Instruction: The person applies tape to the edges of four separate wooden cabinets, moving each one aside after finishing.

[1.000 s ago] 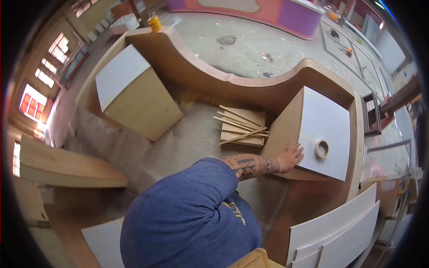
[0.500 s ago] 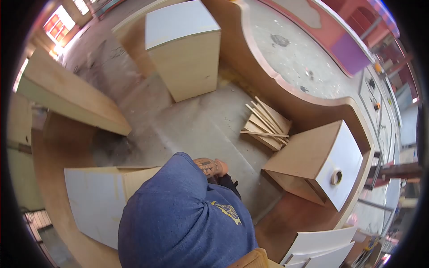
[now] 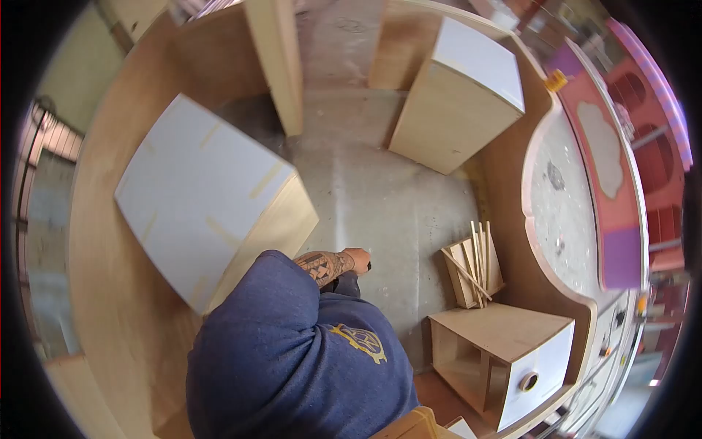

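Observation:
My left hand (image 3: 357, 260) is out in front of my body at the end of a tattooed forearm, above the grey floor. Its fingers look curled, and a small dark thing shows at their tip, too small to name. A blue sleeve and shirt (image 3: 292, 351) with a yellow emblem fill the lower middle. Left of the forearm stands a box-shaped wooden cabinet (image 3: 212, 197) with a white top and strips of tape, the nearest large thing to that hand. My right hand does not show.
A second white-topped cabinet (image 3: 457, 102) stands at the back. At right, an open-fronted cabinet (image 3: 504, 336) carries a tape roll (image 3: 529, 381); beside it lie thin wood strips (image 3: 480, 256). A curved wooden wall (image 3: 523, 183) runs round the right, and an upright panel (image 3: 281, 66) stands behind.
My view has turned left, so the back cabinet and panel sit further right in it, and the left cabinet shows more of its white top. My left forearm stays stretched out in front.

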`<state>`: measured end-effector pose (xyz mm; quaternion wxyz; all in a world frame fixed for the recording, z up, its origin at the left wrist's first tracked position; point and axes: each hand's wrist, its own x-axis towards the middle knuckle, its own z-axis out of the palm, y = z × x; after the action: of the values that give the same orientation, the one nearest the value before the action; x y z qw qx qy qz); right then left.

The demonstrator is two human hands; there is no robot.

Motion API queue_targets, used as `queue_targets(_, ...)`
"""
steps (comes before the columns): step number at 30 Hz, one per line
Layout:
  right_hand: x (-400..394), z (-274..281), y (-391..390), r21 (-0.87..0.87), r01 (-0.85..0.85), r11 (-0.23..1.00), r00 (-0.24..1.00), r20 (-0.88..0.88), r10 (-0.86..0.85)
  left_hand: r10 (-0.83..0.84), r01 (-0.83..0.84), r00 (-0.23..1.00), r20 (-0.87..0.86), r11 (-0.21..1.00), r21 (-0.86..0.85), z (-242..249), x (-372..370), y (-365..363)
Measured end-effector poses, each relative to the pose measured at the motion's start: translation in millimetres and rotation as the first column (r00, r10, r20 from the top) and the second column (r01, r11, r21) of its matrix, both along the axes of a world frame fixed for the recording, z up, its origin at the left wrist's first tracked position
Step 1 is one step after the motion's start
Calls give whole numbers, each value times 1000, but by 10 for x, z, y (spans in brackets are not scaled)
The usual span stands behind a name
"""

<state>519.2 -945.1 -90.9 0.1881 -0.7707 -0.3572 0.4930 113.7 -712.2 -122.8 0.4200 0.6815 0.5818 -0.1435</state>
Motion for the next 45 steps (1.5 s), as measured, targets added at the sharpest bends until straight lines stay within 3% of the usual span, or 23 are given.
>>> queue_targets(2,229,-328,-218,-6,-82,997,997,15,82,101,-103,991,83,994,24,-30,9,-558)
queue_targets(4,382,-584,-65,-108,136,985,982,-113,-148,116,-116,989,93,993,-4,-234,137,-1215)
queue_targets(5,336,-476,13,-127,140,982,984,-96,-153,98,-97,990,104,995,-15,-299,189,-1494)
queue_targets(8,366,-571,89,-134,55,990,992,-105,-69,116,-105,990,77,984,-141,145,245,-2151)
queue_targets(10,7,-259,92,-166,61,984,991,-112,-80,-33,30,998,61,998,49,190,229,-2452)
queue_targets(11,-95,-238,51,-168,57,984,992,-103,-75,-28,24,997,70,999,46,231,216,-2505)
queue_targets(13,-190,-361,-85,-196,-90,976,986,-155,60,88,-66,972,219,993,-102,344,89,-2444)
queue_targets(15,-340,-355,-235,-207,-242,948,968,-121,221,135,-143,950,281,990,10,508,-80,-2458)
queue_targets(18,-470,-657,-450,-100,-449,888,891,23,453,142,-271,901,410,923,275,1034,-406,-2443)
queue_targets(19,-508,-784,-469,-176,-515,839,839,94,535,169,-299,883,438,922,248,1388,-533,-2387)
queue_targets(20,-567,-854,-563,-60,-522,851,836,165,524,177,-384,809,560,881,277,1728,-659,-2399)
queue_targets(25,-1085,-466,-729,-132,-366,921,907,171,385,351,-622,726,591,701,348,2435,-1567,-2660)
queue_targets(31,-1722,-272,-1066,-87,-189,978,957,209,204,408,-603,792,453,639,478,2533,-2745,-3007)
queue_targets(34,-2010,-356,-1352,-116,-95,989,988,113,108,418,-550,835,358,666,504,2524,-3164,-3185)
queue_targets(36,-2177,-485,-1578,-129,-74,989,990,114,89,393,-436,895,213,661,611,2457,-3417,-3330)
queue_targets(43,-2591,-500,-2153,-195,-21,981,987,154,52,586,-440,809,-40,649,621,2049,-4650,-3769)
queue_targets(45,-2635,-478,-2245,-183,-11,983,989,140,37,611,-454,771,-180,725,518,1963,-4904,-3796)
